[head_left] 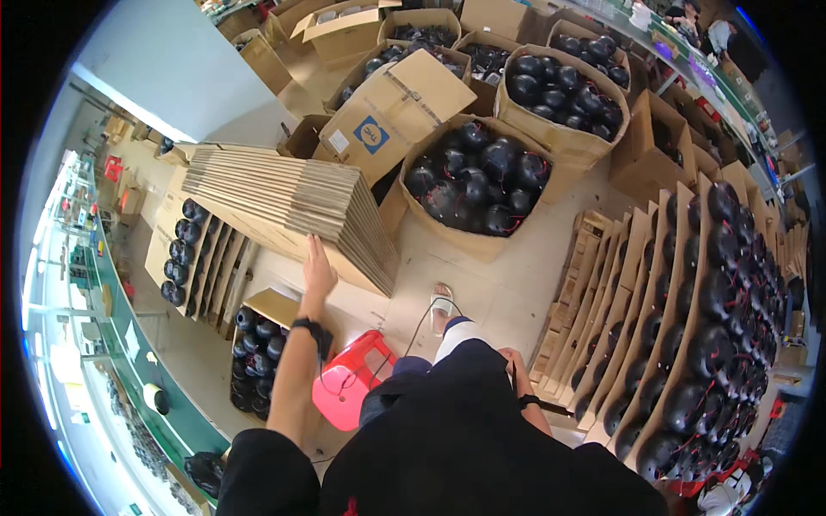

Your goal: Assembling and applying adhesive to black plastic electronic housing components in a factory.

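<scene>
My left hand (319, 273) is stretched forward, fingers straight and close together, at the edge of a tall stack of flattened cardboard (284, 193). Whether the fingertips press on the cardboard or only hover beside it, I cannot tell. Close to my right hip, my right hand (514, 365) looks curled, with a thin dark thing at its fingers that I cannot make out. Part of that hand is hidden by my black shirt. Dark bands circle both wrists.
A red plastic stool (342, 397) stands by my legs, with a thin cable near it. Ahead is an open carton (469, 236) of round black parts. Layered cardboard trays (680, 361) of black domes rise at right; a green-edged workbench (159, 396) runs along the left.
</scene>
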Motion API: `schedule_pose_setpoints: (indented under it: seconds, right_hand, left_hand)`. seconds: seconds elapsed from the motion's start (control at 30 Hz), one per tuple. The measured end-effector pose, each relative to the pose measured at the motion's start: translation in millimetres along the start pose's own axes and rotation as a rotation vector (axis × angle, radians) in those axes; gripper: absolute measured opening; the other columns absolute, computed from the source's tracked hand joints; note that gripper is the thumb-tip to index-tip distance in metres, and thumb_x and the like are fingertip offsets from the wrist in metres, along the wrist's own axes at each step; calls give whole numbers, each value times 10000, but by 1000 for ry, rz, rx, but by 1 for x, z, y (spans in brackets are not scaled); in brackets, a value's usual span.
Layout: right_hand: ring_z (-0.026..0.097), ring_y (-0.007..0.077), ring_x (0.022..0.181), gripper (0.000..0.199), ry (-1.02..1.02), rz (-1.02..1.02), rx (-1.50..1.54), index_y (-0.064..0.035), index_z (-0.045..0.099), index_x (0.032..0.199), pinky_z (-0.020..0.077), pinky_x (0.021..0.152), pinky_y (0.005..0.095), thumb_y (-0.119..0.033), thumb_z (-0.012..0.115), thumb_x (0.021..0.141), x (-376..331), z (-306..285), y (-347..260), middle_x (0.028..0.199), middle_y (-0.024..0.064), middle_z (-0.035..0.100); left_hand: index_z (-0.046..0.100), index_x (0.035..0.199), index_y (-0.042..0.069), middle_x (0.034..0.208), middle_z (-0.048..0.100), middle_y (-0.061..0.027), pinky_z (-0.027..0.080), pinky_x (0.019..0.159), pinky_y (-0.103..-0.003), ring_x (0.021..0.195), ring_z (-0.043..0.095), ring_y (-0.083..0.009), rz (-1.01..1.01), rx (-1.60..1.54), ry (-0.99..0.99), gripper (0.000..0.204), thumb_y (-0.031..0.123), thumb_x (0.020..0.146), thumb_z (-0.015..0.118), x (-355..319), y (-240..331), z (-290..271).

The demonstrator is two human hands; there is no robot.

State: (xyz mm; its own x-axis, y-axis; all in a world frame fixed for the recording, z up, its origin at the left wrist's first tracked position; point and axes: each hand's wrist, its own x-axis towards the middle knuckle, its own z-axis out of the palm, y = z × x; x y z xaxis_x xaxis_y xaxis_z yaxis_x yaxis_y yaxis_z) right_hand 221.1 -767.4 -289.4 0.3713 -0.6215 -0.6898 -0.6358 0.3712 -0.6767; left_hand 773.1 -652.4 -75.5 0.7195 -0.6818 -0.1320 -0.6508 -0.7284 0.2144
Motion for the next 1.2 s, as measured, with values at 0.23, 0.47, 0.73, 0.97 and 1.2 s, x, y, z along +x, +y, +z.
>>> schedule_pose_setpoints:
  seconds: [0.23, 0.47, 0.73, 0.97, 1.2]
  right_hand:
    - [699, 200, 695, 328, -174, 133, 131, -11, 627, 1135, 569, 594, 312, -285, 563, 968, 64, -3, -149, 885, 136, 717]
    - [684, 174, 699, 261, -249, -195, 29, -20, 631, 1122, 539, 616, 286, -190, 572, 932, 85, 47, -247, 877, 103, 707]
    - [700, 180, 707, 240, -218, -245, -140, -7, 643, 1090, 557, 644, 304, -118, 604, 880, 15, 58, -277, 866, 116, 711]
    - [699, 218, 689, 264, 191, -336, 492, -3, 623, 1035, 578, 642, 318, -250, 625, 940, -39, 43, -237, 920, 144, 703]
    - [695, 194, 767, 313, 285, -14, 482, -65, 612, 1142, 564, 656, 318, -309, 619, 945, -84, 13, -220, 957, 99, 688]
  left_hand:
    - [395, 1471, 106, 1322, 494, -124, 443, 951, -465, 1175, 507, -320, 42, 154, 168, 844, 99, 718, 777, -37, -19, -34]
    - [621, 893, 86, 1019, 584, -90, 405, 1062, -493, 1086, 555, -294, 437, 181, 144, 185, 96, 727, 701, -11, -69, -60]
    - [650, 941, 56, 945, 689, -83, 549, 778, -387, 881, 670, -298, 728, 13, 127, 270, 92, 702, 771, -36, -28, -223]
    - [611, 1074, -43, 835, 667, -118, 497, 648, -319, 700, 638, -221, 617, -405, 544, 308, 213, 928, 700, -25, -67, -316]
    - [684, 1103, -44, 902, 713, -81, 501, 663, -248, 759, 602, -90, 537, -800, 883, 409, 345, 980, 651, 7, 57, -389]
